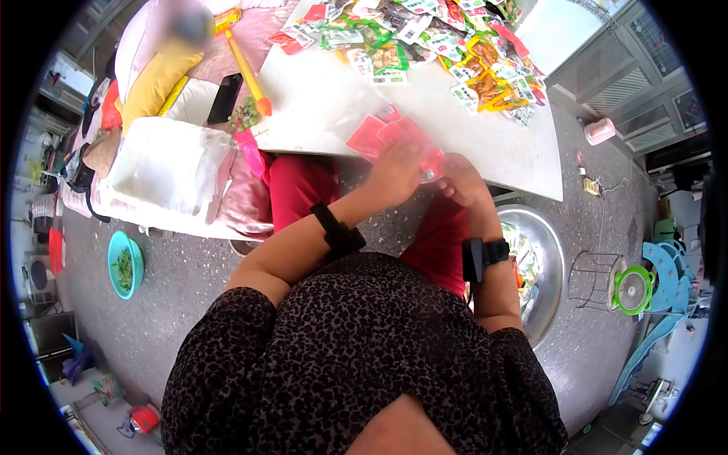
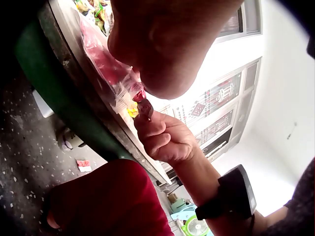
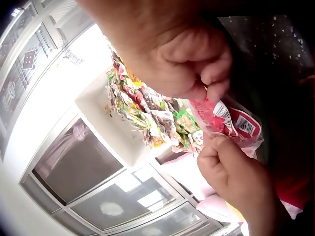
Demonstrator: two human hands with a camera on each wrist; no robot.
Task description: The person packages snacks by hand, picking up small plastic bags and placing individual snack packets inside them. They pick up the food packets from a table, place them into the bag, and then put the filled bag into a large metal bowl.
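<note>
The clear bag (image 3: pixel 209 129), with red packets (image 3: pixel 227 117) showing through it, is held at the near edge of the table (image 1: pixel 303 117). The left hand (image 1: pixel 398 173) grips the side of the bag, thumb pressed against curled fingers. The right hand (image 1: pixel 466 182), its fingers curled in, pinches a small dark-red piece (image 2: pixel 144 107) beside the end of the bag; what that piece is cannot be told. Toward the far side of the table lies a heap of colourful packets (image 1: pixel 417 34). To the right of the table, a metal basin (image 1: pixel 552 280) holds more packets. Left of the table are a black phone (image 1: pixel 225 98) and a white box (image 1: pixel 171 163).
</note>
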